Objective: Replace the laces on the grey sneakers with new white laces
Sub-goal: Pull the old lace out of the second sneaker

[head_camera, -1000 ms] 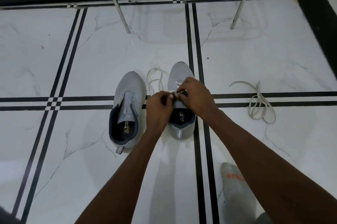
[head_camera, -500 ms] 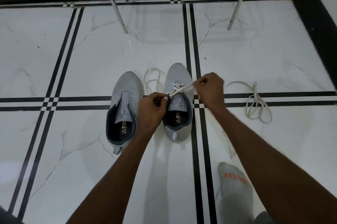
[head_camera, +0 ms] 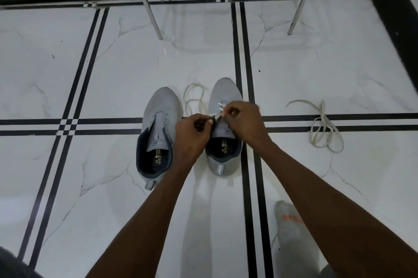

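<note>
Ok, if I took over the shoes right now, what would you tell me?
Left hand pinches the white lace at the right sneaker's eyelets; right hand pinches the lace's other part there.
Right sneaker: only the first crossings near the toe are laced.
Left sneaker: no lace yet.
One loose lace lies between the sneakers, another to the right on the floor.
Left to do: finish the right sneaker, then lace the left.
</note>
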The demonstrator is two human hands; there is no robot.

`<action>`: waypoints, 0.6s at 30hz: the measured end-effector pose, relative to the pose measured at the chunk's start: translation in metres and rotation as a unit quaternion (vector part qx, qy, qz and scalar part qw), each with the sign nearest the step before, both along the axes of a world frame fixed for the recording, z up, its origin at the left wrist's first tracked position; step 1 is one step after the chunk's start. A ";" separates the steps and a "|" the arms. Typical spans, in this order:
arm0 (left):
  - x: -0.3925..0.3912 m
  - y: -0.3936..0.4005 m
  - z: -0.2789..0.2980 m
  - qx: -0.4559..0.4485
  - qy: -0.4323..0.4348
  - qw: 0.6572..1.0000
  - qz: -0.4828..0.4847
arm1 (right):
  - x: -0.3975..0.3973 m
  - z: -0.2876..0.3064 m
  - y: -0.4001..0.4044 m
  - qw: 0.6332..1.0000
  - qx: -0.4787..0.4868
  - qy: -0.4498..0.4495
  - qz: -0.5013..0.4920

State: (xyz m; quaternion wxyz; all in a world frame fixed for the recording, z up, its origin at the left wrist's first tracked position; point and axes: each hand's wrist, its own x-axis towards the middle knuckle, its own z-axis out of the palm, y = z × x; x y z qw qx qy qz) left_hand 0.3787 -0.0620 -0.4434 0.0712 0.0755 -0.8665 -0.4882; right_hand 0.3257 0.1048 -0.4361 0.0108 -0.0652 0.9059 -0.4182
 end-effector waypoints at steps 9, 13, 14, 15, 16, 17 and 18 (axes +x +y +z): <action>0.001 0.007 0.001 -0.004 -0.009 1.000 0.014 | -0.005 0.008 0.010 0.999 0.019 0.036 0.007; -0.001 0.007 0.002 -0.016 -0.004 1.000 0.008 | 0.006 -0.004 -0.006 0.980 0.161 0.069 0.092; 0.000 0.007 0.002 -0.018 -0.004 1.000 0.009 | 0.007 -0.006 -0.007 0.980 0.161 0.077 0.084; 0.000 0.007 0.002 -0.019 -0.003 1.000 0.009 | 0.007 -0.007 -0.008 0.981 0.156 0.083 0.075; 0.000 0.007 0.002 -0.019 -0.003 1.000 0.008 | 0.007 -0.009 -0.009 0.983 0.149 0.082 0.070; 0.000 0.007 0.002 -0.018 -0.002 1.000 0.007 | 0.006 -0.009 -0.009 0.985 0.142 0.078 0.064; 0.000 0.008 0.002 -0.018 -0.002 1.000 0.006 | 0.004 -0.010 -0.008 0.986 0.137 0.069 0.061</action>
